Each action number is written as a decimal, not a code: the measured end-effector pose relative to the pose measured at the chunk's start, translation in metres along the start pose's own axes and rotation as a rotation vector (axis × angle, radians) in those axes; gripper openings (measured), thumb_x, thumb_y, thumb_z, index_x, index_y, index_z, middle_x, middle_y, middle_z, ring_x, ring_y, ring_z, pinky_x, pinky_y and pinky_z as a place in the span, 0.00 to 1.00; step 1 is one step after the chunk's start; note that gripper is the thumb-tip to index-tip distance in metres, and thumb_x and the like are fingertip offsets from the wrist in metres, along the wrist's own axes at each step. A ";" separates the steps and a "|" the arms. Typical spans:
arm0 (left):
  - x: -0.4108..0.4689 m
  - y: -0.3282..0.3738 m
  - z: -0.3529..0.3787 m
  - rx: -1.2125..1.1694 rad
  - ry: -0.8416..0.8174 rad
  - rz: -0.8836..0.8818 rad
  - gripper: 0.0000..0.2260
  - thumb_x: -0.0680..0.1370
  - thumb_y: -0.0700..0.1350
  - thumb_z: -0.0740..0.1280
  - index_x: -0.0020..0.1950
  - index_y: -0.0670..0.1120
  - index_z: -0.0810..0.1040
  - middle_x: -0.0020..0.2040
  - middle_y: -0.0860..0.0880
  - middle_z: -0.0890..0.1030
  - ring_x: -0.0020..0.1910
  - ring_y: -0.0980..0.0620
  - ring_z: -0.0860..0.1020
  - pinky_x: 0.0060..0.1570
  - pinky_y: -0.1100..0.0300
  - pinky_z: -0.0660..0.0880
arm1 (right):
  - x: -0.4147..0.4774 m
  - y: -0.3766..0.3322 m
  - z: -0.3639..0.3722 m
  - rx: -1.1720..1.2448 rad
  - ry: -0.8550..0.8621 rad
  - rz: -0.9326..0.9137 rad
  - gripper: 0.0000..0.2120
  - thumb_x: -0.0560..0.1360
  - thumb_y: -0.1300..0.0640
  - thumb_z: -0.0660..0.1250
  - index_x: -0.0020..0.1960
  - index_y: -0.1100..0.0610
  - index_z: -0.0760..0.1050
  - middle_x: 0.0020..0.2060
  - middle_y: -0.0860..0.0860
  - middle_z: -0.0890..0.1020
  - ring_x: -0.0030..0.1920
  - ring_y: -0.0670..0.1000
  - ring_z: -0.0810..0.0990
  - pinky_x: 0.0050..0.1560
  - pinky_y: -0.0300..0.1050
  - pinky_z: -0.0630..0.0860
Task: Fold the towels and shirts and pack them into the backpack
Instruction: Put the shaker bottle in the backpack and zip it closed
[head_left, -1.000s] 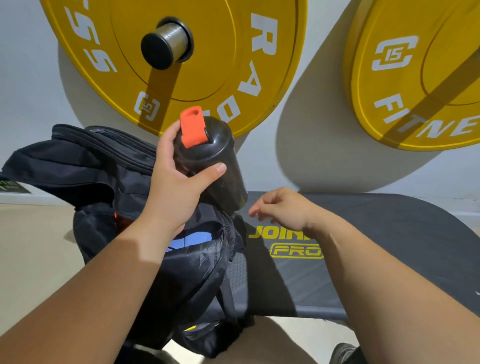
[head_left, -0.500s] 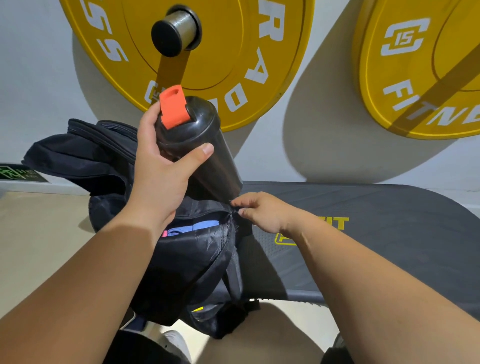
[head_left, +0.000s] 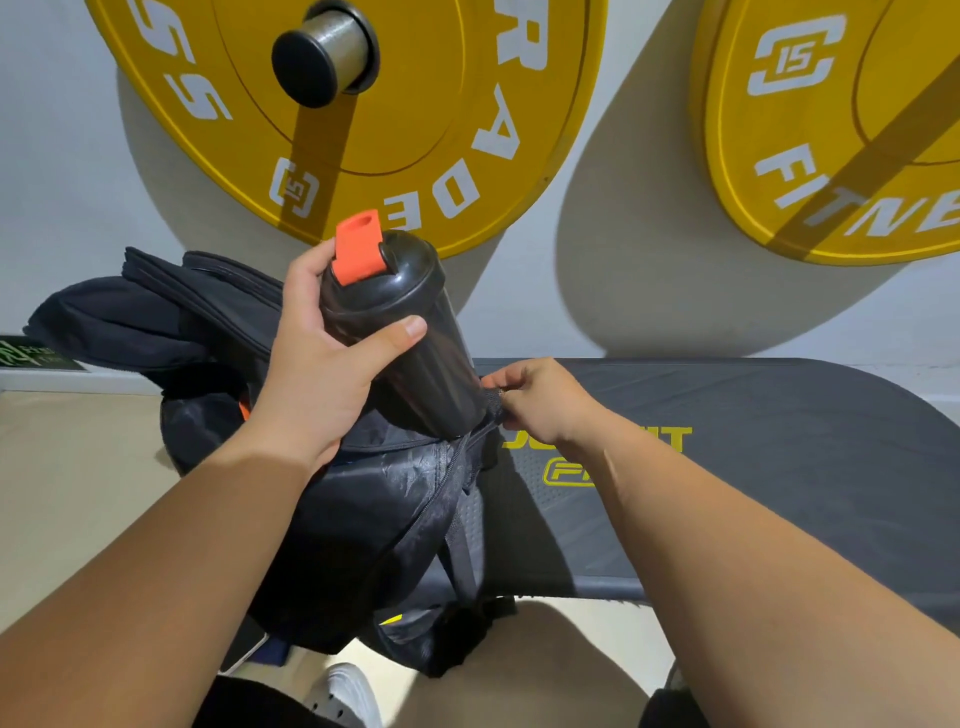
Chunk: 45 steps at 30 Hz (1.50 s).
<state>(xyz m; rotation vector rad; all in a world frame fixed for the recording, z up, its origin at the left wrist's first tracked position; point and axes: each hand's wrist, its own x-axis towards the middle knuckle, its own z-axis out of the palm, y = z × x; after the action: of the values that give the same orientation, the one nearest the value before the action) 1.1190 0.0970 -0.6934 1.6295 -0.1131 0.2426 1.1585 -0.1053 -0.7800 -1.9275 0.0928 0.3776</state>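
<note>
Left hand (head_left: 317, 374) grips the rigid, smooth bottle (head_left: 410, 353) mid-body; right hand (head_left: 540, 400) pinches the limp backpack (head_left: 363, 519) at its side-pocket edge.

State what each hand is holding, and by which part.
The left hand grips the black shaker bottle around its upper body, just below the lid. The right hand pinches the backpack at the edge of its opening beside the bottle's base.

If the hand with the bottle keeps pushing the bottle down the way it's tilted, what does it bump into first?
Probably the backpack. The left hand tilts the bottle bottom-first toward the bag's side edge, which the right hand pinches. Whether it would slip into a pocket there is hard to tell.
</note>
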 end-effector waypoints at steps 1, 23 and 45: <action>-0.001 -0.001 0.001 -0.015 0.003 -0.004 0.34 0.70 0.40 0.78 0.71 0.59 0.68 0.67 0.52 0.75 0.65 0.50 0.77 0.59 0.40 0.77 | 0.000 -0.002 -0.001 0.015 -0.021 -0.007 0.17 0.75 0.70 0.59 0.54 0.56 0.82 0.35 0.55 0.80 0.31 0.51 0.75 0.21 0.32 0.62; -0.009 -0.014 0.019 0.014 0.046 0.014 0.33 0.69 0.42 0.79 0.66 0.54 0.65 0.64 0.47 0.74 0.62 0.51 0.78 0.63 0.46 0.76 | 0.007 0.006 -0.011 0.390 0.212 0.136 0.17 0.72 0.76 0.59 0.49 0.57 0.77 0.37 0.54 0.74 0.35 0.54 0.77 0.32 0.45 0.80; 0.000 -0.007 -0.023 -0.051 -0.015 -0.129 0.24 0.73 0.36 0.73 0.61 0.54 0.66 0.64 0.47 0.74 0.61 0.53 0.79 0.55 0.45 0.80 | 0.020 -0.005 -0.004 -0.318 -0.084 -0.128 0.21 0.75 0.71 0.58 0.61 0.56 0.80 0.39 0.48 0.79 0.30 0.39 0.69 0.25 0.25 0.63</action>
<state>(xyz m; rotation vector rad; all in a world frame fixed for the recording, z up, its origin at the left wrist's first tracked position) 1.1189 0.1203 -0.6989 1.5813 -0.0249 0.1276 1.1796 -0.1052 -0.7806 -2.2136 -0.1543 0.4049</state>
